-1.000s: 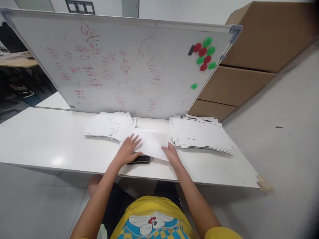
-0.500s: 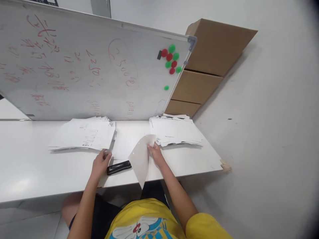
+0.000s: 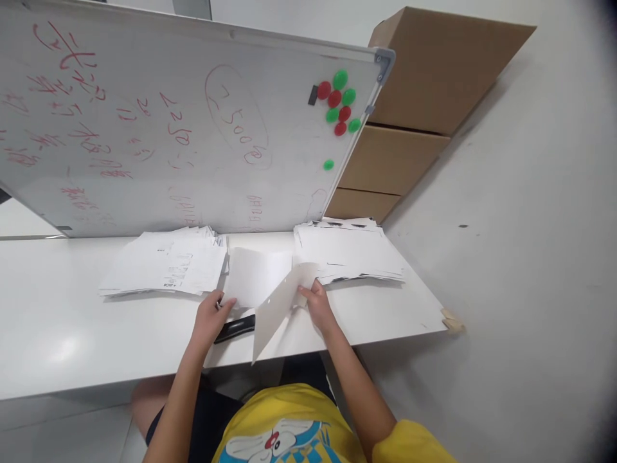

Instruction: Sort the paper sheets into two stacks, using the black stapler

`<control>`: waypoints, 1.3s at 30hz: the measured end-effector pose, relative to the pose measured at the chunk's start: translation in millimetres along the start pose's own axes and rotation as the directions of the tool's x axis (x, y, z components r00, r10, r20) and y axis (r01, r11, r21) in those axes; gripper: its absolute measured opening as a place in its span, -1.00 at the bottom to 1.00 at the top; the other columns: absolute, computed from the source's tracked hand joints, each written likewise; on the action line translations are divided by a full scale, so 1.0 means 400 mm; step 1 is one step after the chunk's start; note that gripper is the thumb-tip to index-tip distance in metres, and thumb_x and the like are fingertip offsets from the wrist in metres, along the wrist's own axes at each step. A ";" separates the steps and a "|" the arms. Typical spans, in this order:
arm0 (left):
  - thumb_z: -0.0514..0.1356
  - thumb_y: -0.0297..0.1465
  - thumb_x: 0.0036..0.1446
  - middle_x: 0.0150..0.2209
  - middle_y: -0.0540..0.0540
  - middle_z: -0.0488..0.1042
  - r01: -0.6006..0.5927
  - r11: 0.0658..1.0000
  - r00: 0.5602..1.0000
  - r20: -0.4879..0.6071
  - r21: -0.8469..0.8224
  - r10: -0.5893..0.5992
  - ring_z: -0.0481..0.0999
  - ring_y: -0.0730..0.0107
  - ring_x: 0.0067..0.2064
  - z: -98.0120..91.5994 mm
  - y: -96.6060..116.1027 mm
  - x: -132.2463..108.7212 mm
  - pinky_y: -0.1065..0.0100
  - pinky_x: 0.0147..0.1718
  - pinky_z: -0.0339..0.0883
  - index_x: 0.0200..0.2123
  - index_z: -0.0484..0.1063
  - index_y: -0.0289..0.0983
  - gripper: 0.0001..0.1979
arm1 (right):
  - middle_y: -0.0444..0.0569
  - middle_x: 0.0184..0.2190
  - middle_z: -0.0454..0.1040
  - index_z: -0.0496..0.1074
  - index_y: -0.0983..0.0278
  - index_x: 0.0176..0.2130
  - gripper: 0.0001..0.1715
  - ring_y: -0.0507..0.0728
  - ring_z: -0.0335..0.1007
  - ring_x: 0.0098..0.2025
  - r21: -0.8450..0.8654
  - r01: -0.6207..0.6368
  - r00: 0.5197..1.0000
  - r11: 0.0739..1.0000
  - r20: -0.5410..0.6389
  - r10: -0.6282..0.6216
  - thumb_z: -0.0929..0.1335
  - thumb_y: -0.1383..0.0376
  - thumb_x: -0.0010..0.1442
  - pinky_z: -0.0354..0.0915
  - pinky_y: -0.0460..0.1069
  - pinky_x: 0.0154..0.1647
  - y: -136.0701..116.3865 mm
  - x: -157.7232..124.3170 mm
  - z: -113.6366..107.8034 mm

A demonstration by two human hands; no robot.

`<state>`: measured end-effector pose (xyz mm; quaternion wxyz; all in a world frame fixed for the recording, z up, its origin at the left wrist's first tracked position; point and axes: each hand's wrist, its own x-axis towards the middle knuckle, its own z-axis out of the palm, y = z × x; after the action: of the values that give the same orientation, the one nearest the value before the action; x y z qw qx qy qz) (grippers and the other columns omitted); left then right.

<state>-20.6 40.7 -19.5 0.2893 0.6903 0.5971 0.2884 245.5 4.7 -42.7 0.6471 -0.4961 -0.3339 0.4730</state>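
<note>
My right hand (image 3: 318, 306) pinches a white sheet of paper with small punched holes (image 3: 277, 308) by its right side; the sheet is raised and tilted above the table. Another blank white sheet (image 3: 258, 273) lies flat behind it, partly covered by the raised one. At that flat sheet's near left corner, my left hand (image 3: 212, 318) has its thumb and fingers closed on the edge. Between my hands, a long glossy black tool (image 3: 236, 328) lies on the table, its right end hidden behind the raised sheet and its left end near my left hand.
Stacks of printed paper (image 3: 164, 263) and mostly blank paper (image 3: 347, 251) flank the work spot on the white table (image 3: 72, 321). A whiteboard (image 3: 279, 77) with red writing and several round magnets stands at the back. Cardboard boxes (image 3: 434, 83) are piled beside the wall.
The punched sheet in my right hand has turned more edge-on, uncovering more of the flat sheet. My left hand has shifted slightly right, over the black tool's left end. The view has shifted slightly.
</note>
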 end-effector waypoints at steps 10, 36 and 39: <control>-0.04 -0.03 0.17 -0.51 -0.01 0.34 -0.034 0.995 0.998 0.046 -0.098 0.038 0.33 0.33 -0.41 0.007 0.002 0.007 0.38 -0.42 0.17 -0.54 0.21 -0.22 -0.58 | -0.13 -0.32 0.47 0.36 0.19 -0.44 -0.83 0.15 0.35 -0.23 -0.194 -0.172 0.984 0.966 0.019 0.179 0.38 0.27 -0.17 0.22 0.02 -0.17 -0.011 -0.001 0.011; 0.20 -0.06 -0.05 -0.32 -0.06 0.59 0.209 0.952 0.944 -0.208 -0.225 -0.257 0.54 0.12 -0.21 -0.057 -0.019 0.019 0.26 -0.15 0.37 -0.29 0.55 -0.24 -0.60 | -0.13 -0.32 0.36 0.35 0.15 -0.44 -0.73 0.16 0.31 -0.19 -0.541 0.211 0.974 0.814 0.042 -0.224 0.19 0.47 -0.07 0.22 0.04 -0.13 -0.066 -0.001 -0.046; 0.13 -0.09 0.05 -0.49 0.01 0.54 0.168 0.982 0.900 -0.391 -0.092 -0.191 0.52 0.20 -0.27 -0.139 -0.002 0.033 0.28 -0.16 0.36 -0.28 0.53 -0.22 -0.64 | -0.09 -0.32 0.37 0.35 0.16 -0.42 -0.82 0.17 0.31 -0.21 -0.539 0.212 0.959 0.816 -0.047 -0.280 0.21 0.39 -0.01 0.22 0.05 -0.15 -0.112 -0.016 -0.111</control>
<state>-61.0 57.0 17.4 0.2061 0.5509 0.6962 0.4115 295.8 -18.6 -12.1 0.5606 -0.6356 -0.4716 0.2436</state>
